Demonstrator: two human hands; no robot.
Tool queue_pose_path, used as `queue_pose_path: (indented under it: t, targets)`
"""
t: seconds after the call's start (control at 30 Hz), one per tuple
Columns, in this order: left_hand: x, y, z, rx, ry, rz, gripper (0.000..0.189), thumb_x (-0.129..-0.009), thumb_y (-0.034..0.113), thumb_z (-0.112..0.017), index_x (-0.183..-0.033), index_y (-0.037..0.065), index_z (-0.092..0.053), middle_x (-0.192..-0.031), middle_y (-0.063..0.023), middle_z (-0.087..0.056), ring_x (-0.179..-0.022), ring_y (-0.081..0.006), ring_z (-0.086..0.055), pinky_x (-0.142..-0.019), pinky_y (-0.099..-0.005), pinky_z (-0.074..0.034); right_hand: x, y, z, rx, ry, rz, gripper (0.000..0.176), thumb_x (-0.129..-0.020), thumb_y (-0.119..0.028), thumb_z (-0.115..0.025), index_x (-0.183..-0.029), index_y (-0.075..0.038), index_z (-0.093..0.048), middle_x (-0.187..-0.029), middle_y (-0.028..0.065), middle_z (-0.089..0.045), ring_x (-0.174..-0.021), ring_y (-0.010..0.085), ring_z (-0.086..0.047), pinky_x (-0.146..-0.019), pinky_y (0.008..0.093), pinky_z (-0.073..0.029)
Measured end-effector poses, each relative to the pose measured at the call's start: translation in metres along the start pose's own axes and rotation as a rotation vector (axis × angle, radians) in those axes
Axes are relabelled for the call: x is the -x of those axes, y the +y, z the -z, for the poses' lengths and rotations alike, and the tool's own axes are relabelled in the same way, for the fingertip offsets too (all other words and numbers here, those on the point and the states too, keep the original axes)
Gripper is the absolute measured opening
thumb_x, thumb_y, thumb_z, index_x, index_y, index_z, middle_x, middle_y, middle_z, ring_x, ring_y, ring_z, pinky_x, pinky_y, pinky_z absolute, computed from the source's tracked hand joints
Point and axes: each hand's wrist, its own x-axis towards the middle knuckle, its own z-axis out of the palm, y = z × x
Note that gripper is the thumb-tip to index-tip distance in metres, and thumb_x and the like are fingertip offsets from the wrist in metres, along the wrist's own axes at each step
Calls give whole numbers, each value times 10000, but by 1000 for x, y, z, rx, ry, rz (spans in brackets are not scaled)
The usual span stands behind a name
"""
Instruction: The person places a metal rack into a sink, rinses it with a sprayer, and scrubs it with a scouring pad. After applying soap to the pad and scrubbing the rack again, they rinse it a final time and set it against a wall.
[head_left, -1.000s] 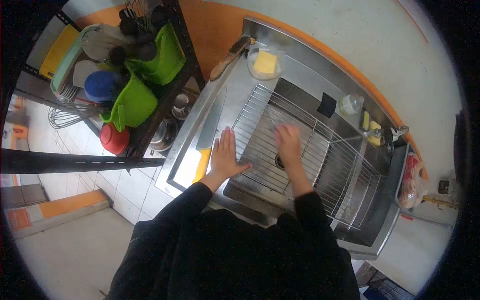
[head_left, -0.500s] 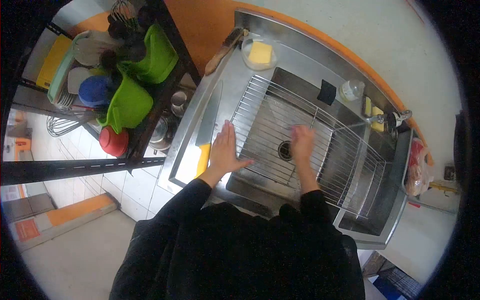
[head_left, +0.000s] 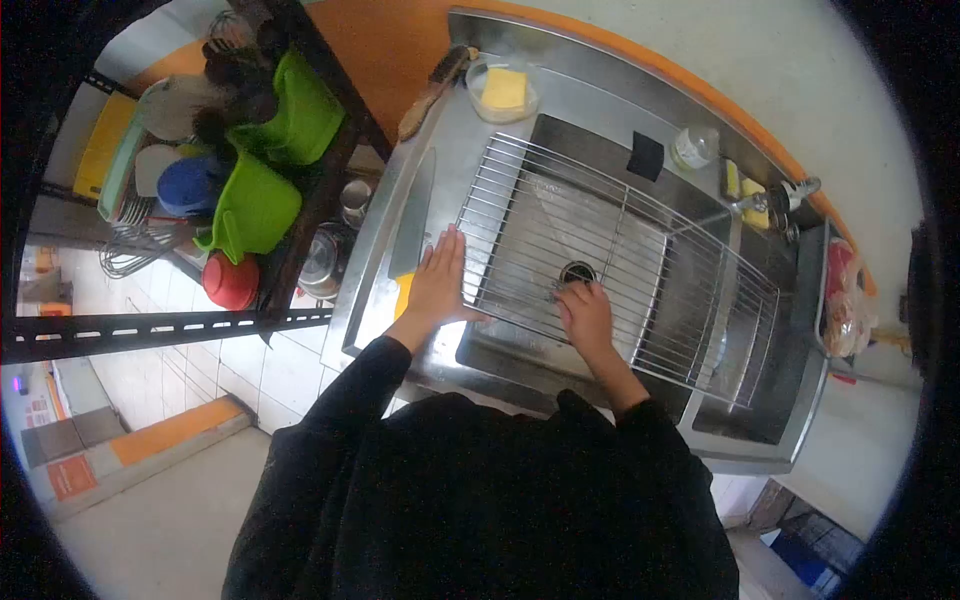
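Note:
A wire rack (head_left: pixel 640 230) lies across the top of the steel sink (head_left: pixel 560 205). My left hand (head_left: pixel 436 285) rests at the rack's left edge with its fingers stretched out, thumb toward the near corner. Beneath and beside that hand is a knife (head_left: pixel 412 225) with a yellow handle, partly hidden. My right hand (head_left: pixel 587 318) is over the rack's near half, just below the drain in this view, its fingers drawn together on the wires. I cannot tell what, if anything, is in its pinch.
A tub (head_left: pixel 485 105) with a yellow sponge (head_left: pixel 505 88) and a wooden-handled brush (head_left: pixel 425 108) are at the back left. Along the back stand a jar (head_left: pixel 692 148), a black cloth-like piece (head_left: pixel 646 156), more sponges (head_left: pixel 753 200) and a faucet (head_left: pixel 795 192). Shelving (head_left: pixel 170 322) holds green bins (head_left: pixel 262 205).
My right hand has moved toward me along the rack, from beside the drain to just below it. The left hand stays at the rack's edge. The view has shifted slightly.

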Motion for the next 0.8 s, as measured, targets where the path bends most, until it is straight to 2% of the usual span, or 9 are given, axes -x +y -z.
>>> queue_pose_path:
  t: [0.07,0.17,0.2,0.37,0.53,0.63,0.67,0.77,0.8]
  targets:
    - [-5,-3,-13,-22,52,-44,1393,-475,602,-815,-1439,-73,-69,-1516,-250,-97,-1419,-360,-110,-1135,-469,-170,-26,-24,-32,-100,10,-94,169,-763,-129,-614,-921,-104,-666,-976,43,-617,-910,280,-555,-776,395,-463]
    - [-8,-7,-17,-109,-1,-49,1365,-498,595,-810,-1443,-63,-75,-1518,-254,-84,-1417,-369,-111,-1130,-490,-170,-76,-64,-68,-98,200,39,188,-740,-129,-597,-920,-100,-646,-973,49,-613,-884,275,-555,-779,403,-471]
    - [-6,-4,-12,-82,6,-53,1348,-515,600,-796,-1445,-58,-75,-1523,-250,-69,-1418,-369,-108,-1128,-492,-173,-78,-74,-77,-181,125,-135,161,-733,-127,-600,-883,-97,-649,-956,52,-618,-883,273,-553,-776,405,-469]
    - [-7,-8,-10,-77,-57,-49,1361,-510,639,-779,-1446,-57,-77,-1523,-258,-40,-1420,-376,-90,-1129,-495,-161,14,-16,-14,-36,122,-446,147,-738,-103,-625,-875,-93,-676,-899,84,-618,-872,294,-557,-790,412,-463]
    - [-16,11,7,-98,-239,9,1398,-492,765,-711,-1416,-111,-134,-1502,-313,8,-1410,-430,0,-1118,-541,-98,84,26,44,-153,513,-565,281,-705,-70,-696,-985,-70,-662,-984,112,-617,-939,302,-556,-830,416,-453]
    - [-25,55,-14,-132,-170,-70,1397,-493,765,-706,-1406,-127,-139,-1499,-320,8,-1398,-462,8,-1109,-565,-89,67,-3,29,-333,200,-557,276,-718,-63,-684,-992,-80,-658,-1040,102,-619,-960,299,-558,-839,406,-451]
    - [-30,75,-26,-27,-28,-161,1321,-544,755,-682,-1439,-56,-146,-1516,-282,-5,-1415,-413,-9,-1110,-565,-89,63,-12,23,-346,152,-542,273,-720,-62,-682,-991,-83,-659,-1049,100,-622,-967,298,-560,-843,403,-450]
    - [-44,124,-53,93,-71,-300,1206,-612,738,-645,-1474,54,-151,-1543,-201,-32,-1429,-354,-43,-1112,-561,-96,78,3,4,-149,222,-525,250,-714,-64,-689,-962,-90,-670,-1003,96,-638,-967,299,-573,-855,394,-448]
    - [-48,127,-56,16,-56,-273,1121,-650,729,-622,-1492,159,-150,-1559,-125,-63,-1434,-305,-75,-1119,-543,-98,100,22,2,-74,209,-581,239,-711,-62,-691,-948,-90,-673,-967,93,-642,-956,296,-577,-855,390,-450]
